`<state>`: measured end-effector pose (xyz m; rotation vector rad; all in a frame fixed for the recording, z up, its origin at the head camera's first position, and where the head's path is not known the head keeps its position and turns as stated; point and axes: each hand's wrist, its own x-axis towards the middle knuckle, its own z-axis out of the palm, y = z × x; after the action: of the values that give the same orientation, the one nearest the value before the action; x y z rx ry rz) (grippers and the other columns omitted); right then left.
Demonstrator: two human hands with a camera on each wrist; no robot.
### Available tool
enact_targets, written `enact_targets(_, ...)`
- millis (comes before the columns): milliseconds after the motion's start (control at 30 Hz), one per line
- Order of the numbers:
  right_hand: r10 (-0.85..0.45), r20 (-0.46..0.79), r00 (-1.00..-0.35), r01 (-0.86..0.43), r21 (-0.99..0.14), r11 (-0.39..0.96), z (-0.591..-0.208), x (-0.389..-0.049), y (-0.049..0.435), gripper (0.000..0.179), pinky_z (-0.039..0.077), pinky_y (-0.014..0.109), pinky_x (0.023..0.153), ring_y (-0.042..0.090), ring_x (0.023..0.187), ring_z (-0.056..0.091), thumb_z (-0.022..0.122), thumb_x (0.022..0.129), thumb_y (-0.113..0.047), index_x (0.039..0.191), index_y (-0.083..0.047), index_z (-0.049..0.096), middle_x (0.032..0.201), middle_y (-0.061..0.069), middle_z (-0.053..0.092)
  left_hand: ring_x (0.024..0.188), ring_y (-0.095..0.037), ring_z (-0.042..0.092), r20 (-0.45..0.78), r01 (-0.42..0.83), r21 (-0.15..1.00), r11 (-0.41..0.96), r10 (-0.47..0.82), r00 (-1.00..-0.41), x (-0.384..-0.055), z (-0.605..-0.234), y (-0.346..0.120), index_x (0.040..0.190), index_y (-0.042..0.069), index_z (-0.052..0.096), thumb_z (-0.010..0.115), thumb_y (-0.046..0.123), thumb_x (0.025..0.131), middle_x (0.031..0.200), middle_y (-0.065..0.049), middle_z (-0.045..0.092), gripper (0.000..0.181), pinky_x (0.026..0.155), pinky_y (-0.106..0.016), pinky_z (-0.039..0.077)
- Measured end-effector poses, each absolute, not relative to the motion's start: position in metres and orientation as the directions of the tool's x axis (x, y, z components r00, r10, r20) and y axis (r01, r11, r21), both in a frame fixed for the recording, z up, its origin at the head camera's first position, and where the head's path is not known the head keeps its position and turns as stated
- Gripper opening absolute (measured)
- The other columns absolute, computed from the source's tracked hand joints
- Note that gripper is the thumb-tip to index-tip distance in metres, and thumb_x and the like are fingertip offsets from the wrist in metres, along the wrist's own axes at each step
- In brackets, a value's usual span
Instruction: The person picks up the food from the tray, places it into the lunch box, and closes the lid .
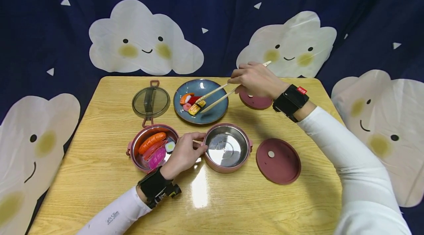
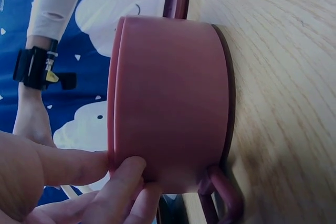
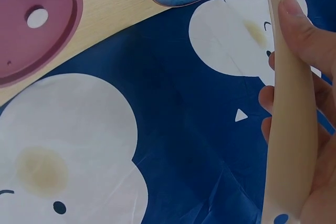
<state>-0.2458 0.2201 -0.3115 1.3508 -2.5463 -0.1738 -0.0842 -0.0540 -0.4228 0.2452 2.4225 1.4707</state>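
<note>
My right hand (image 1: 252, 78) grips long, pale chopstick-like tongs (image 3: 291, 129) by the handle, above the back of the table. Their two tips reach over a blue plate (image 1: 215, 111), one on either side of a yellow toy egg sushi (image 1: 197, 107); whether they pinch it I cannot tell. Orange, red and pink toy pieces (image 1: 186, 98) lie beside it. My left hand (image 1: 187, 151) pinches the left rim and handle area of a pink pot (image 2: 168, 98) with a bare steel inside. Left of that hand stands a second pink pot (image 1: 132, 154) holding toy food, including an orange sausage (image 1: 152, 143).
A glass lid (image 1: 159, 102) with pink handles lies at the back left. One round, dark pink lid (image 1: 281, 165) rests right of the steel-lined pot, and another (image 1: 256, 102) sits partly behind my right hand. A blue curtain with clouds borders the table.
</note>
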Motion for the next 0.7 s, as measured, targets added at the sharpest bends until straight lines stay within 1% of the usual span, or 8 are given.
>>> enact_targets(100,-0.827,0.145,-0.543,-0.797,0.221,0.562,-0.311,-0.249,0.215,0.036,0.051,0.042,0.076,0.027,0.092,0.062,0.088,0.085,-0.023,0.12,-0.017,0.081,0.109,0.003,0.078,0.095,-0.022,0.076,-0.174,-0.025,0.889,0.457,0.288,-0.942,-0.084,-0.423,-0.054,0.138,0.003,0.068,0.073,0.002,0.097,0.128,-0.017,0.074,0.041,0.068,-0.024,0.056)
enact_targets(367,-0.822,0.112,-0.559,-0.792,0.22,0.569,-0.315,-0.26,0.206,0.037,0.053,0.042,0.079,0.026,0.093,0.061,0.087,0.086,-0.028,0.121,-0.017,0.081,0.109,0.002,0.078,0.091,-0.021,0.077,-0.155,-0.013,0.895,0.445,0.285,-0.946,-0.084,-0.424,-0.054,0.136,0.002,0.069,0.074,0.001,0.096,0.126,-0.017,0.075,0.04,0.065,-0.022,0.056)
enact_targets(500,-0.82,0.109,-0.563,-0.794,0.207,0.572,-0.317,-0.262,0.202,0.037,0.053,0.042,0.079,0.026,0.094,0.063,0.088,0.085,-0.027,0.121,-0.017,0.081,0.11,0.003,0.078,0.092,-0.022,0.077,-0.152,-0.009,0.895,0.447,0.285,-0.947,-0.084,-0.424,-0.053,0.135,0.002,0.07,0.074,0.001,0.096,0.126,-0.017,0.075,0.04,0.065,-0.022,0.056)
enact_targets(700,-0.822,0.087,-0.562,-0.797,0.207,0.567,-0.32,-0.265,0.197,0.036,0.053,0.04,0.079,0.027,0.096,0.064,0.087,0.087,-0.027,0.12,-0.016,0.081,0.112,0.004,0.079,0.093,-0.023,0.078,-0.15,-0.005,0.893,0.45,0.287,-0.946,-0.084,-0.424,-0.054,0.136,0.002,0.069,0.074,0.001,0.096,0.125,-0.017,0.075,0.04,0.065,-0.021,0.056)
